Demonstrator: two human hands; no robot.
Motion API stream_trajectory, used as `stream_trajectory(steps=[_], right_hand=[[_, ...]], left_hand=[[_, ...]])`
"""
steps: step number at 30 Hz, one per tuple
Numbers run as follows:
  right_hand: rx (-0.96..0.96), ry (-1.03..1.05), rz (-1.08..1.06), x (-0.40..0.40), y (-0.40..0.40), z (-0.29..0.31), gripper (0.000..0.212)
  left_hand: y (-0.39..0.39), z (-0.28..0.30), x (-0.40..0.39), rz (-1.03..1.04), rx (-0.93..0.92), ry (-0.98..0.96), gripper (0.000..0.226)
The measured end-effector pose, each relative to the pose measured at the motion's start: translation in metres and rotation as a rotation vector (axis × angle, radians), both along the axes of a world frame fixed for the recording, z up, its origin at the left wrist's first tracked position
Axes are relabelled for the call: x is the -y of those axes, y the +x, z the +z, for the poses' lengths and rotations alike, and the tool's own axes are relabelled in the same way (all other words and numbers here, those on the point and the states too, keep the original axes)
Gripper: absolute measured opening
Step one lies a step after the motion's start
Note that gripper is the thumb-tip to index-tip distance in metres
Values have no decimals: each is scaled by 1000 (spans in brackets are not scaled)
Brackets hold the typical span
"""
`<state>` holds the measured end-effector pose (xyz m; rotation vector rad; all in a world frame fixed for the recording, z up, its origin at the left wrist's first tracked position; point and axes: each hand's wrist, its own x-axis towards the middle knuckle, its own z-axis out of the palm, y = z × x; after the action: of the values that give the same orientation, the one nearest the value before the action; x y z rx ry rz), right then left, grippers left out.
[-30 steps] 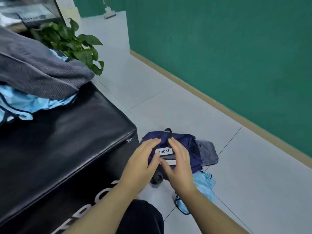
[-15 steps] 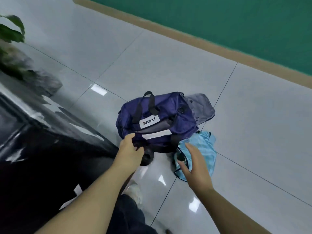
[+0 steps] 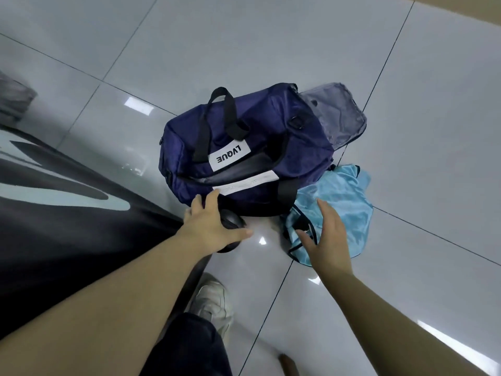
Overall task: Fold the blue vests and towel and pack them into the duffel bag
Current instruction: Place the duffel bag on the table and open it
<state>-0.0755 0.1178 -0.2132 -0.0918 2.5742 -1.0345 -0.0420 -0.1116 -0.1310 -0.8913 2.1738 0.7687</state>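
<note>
A navy duffel bag (image 3: 271, 126) with black handles and a white "LVQUE" label sits on the tiled floor. A light blue vest (image 3: 344, 202) with dark trim lies crumpled on the floor against the bag's right front corner. My left hand (image 3: 208, 226) is at the bag's near left edge, fingers spread, resting over a black rounded part (image 3: 233, 222) below the bag. My right hand (image 3: 329, 240) is flat with straight fingers on the near side of the vest. A grey fabric piece (image 3: 339, 115) sticks out behind the bag's right end.
A black padded bench (image 3: 54, 226) with white lettering fills the left side, close to the bag. My white shoe (image 3: 211, 299) and dark trouser leg are below my left arm. Glossy grey floor tiles (image 3: 406, 267) surround the bag.
My view has dropped from the bench and wall down onto the bag. My hands parted from the bag's top: the left went to its near left edge, the right onto the blue vest.
</note>
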Motion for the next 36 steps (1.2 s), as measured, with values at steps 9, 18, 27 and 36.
stream_trajectory(steps=[9,18,27,36], right_hand=[[250,368,30,4,-13,-31,116],[309,347,39,16,-23,-58,114],[267,380,140,21,-31,-71,45],[264,120,-155,1,-21,-11,21]], left_hand=[[3,-34,-4,-189,-191,-218,128],[-27,-43,0,-91,-97,-203,98],[-21,-49,-3,84,-212,-108,62],[-14,-17,-10,-54,-200,129,47]])
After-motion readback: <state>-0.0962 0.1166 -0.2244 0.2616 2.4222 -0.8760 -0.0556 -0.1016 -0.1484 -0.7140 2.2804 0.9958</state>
